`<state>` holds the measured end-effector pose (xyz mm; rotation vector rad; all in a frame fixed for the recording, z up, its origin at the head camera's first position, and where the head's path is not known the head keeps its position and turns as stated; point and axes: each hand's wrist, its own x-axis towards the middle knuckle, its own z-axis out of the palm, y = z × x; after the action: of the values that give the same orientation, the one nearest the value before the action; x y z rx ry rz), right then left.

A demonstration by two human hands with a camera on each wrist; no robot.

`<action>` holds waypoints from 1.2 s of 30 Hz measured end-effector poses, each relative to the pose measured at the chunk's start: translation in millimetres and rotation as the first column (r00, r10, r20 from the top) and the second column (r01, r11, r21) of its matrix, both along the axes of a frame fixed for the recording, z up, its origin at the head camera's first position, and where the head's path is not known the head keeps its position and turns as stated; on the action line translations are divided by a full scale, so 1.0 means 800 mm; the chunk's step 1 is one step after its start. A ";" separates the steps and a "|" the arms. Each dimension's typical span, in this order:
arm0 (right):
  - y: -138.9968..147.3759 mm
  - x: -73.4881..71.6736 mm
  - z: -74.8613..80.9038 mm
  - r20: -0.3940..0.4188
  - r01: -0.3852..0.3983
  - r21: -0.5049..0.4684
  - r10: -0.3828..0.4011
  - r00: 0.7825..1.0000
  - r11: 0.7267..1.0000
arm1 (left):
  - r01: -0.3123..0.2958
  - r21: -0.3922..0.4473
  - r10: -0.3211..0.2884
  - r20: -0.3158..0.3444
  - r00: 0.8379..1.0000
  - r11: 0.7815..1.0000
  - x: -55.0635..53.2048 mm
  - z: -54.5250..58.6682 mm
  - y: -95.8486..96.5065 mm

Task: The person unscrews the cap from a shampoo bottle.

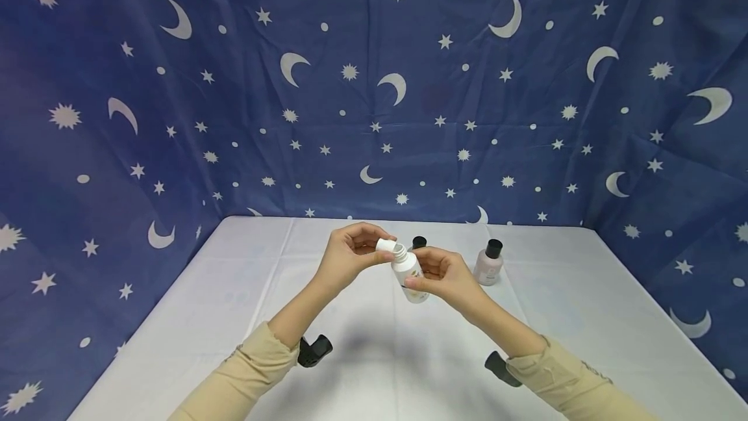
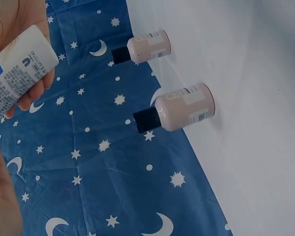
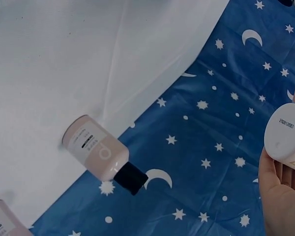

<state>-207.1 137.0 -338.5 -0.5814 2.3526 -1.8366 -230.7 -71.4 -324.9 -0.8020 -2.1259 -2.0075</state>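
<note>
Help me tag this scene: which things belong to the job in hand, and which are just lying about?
In the job:
- white bottle, held by the right hand
- white cap, pinched by the left hand

Apparently lying about:
- right-hand pink bottle
- partly hidden pink bottle

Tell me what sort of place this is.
Likely a makeshift recording booth, though the room beyond is hidden: a dark-blue fabric curtain printed with white moons and stars hangs behind and at both sides of a white-cloth-covered table.
</note>
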 end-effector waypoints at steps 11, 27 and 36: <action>-0.005 -0.002 -0.004 0.016 -0.022 -0.003 0.022 1.000 1.000 | 0.036 -0.130 -0.029 0.059 0.998 0.991 0.005 -0.005 -0.024; -0.020 -0.019 -0.011 0.008 -0.078 -0.028 0.079 0.997 0.997 | 0.020 -0.121 0.002 0.181 0.983 0.992 0.006 -0.019 -0.051; -0.034 -0.027 -0.026 0.013 -0.120 -0.034 0.121 0.993 0.992 | -0.053 -0.151 0.078 0.161 0.984 0.987 0.007 -0.029 -0.065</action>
<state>-228.9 109.9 -359.2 -0.6952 2.2290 -1.8238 -225.1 -123.2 -348.4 -0.5916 -2.3813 -1.9672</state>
